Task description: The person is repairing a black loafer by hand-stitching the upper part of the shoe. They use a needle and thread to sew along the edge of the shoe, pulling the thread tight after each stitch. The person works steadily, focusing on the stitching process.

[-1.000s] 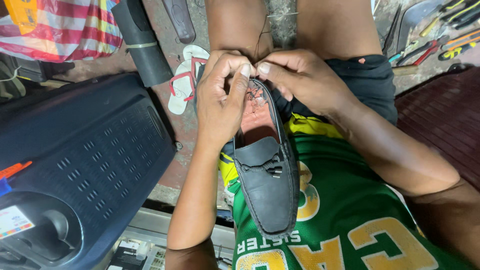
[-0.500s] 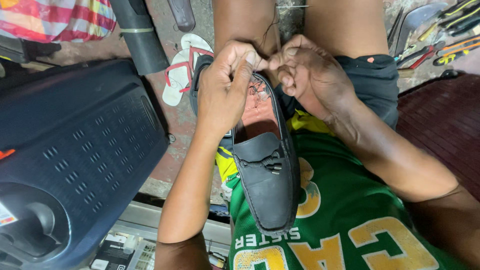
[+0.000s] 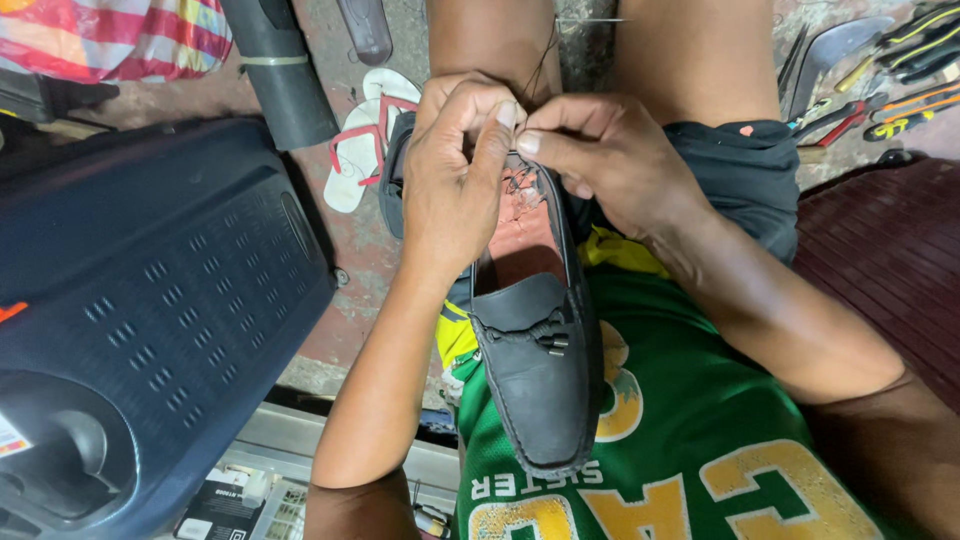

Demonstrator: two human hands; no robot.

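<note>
Shoe: a black loafer is lying lengthwise on the person's lap, toe toward the green jersey, heel opening toward the knees.
Left hand: the left hand is curling over the heel rim, thumb and forefinger pinched narrowly together; what lies between them is too small to tell.
Right hand: the right hand is meeting the left at the heel, fingertips closed tight as if on a thread or needle.
Thread: a thin dark thread is running up from the fingertips between the knees.
Surroundings: a dark blue plastic case is sitting to the left, a white and red sandal is lying just beyond it, and hand tools are resting at upper right.
Risk: judged from the close pinch, the thread may be slipping or snapping under a sharp pull, and a needle could be pricking a fingertip.
</note>
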